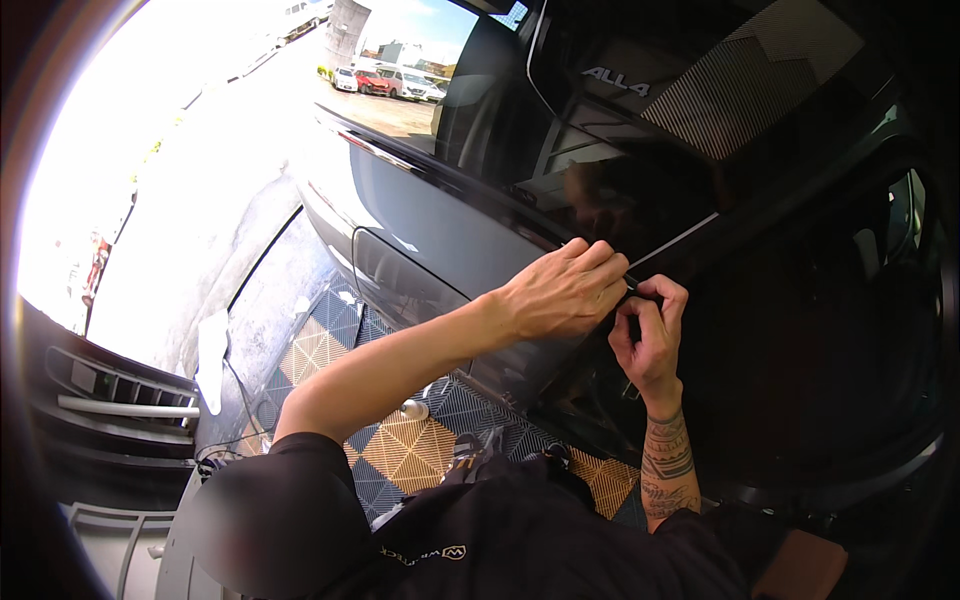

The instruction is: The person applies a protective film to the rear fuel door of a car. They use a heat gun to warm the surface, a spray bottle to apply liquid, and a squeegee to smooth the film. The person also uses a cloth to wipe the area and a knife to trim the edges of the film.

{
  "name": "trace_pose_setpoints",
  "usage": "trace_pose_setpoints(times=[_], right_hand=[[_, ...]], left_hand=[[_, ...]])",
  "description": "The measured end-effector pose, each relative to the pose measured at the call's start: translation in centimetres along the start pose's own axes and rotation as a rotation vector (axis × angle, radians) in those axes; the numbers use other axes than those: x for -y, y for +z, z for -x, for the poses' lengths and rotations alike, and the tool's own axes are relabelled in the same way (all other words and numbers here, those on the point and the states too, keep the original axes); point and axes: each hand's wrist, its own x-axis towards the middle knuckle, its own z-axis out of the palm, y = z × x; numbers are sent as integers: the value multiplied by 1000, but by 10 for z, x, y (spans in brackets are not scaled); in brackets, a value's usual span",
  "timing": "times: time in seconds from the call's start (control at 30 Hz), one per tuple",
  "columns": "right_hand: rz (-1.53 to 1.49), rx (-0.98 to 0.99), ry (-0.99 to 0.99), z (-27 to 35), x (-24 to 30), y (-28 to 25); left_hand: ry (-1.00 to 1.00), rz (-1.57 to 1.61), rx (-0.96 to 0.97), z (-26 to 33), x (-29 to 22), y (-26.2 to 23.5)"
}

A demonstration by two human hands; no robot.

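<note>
Both of my hands meet at the lower edge of a glossy black panel (pixel 640 185) on a car. My left hand (pixel 565 290) is closed, its fingertips bent down at the panel's edge. Just right of it, my right hand (pixel 648 335) pinches with thumb and forefinger. A small dark piece shows between the two sets of fingertips, too hidden to name. From there a thin pale line (pixel 675 240) runs up to the right along the dark surface; whether it is a loose strip or an edge, I cannot tell. The grey car body (pixel 410 220) lies left of my hands.
Under the car are blue and yellow grid floor tiles (pixel 405 450), with a small white cylinder (pixel 413 409) on them. A dark opening (pixel 800 330) is at right. Bright concrete ground (pixel 230 190) stretches left, beside a slatted dark part (pixel 120 400) and a cable (pixel 240 385).
</note>
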Motion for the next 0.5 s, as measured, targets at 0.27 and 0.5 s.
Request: trace_pose_setpoints(times=[0.27, 0.5], right_hand=[[-59, -96, 28, -8, 0, 1], [67, -38, 90, -30, 14, -7]], left_hand=[[-316, 120, -267, 11, -22, 9], [-346, 301, -395, 8, -16, 9]])
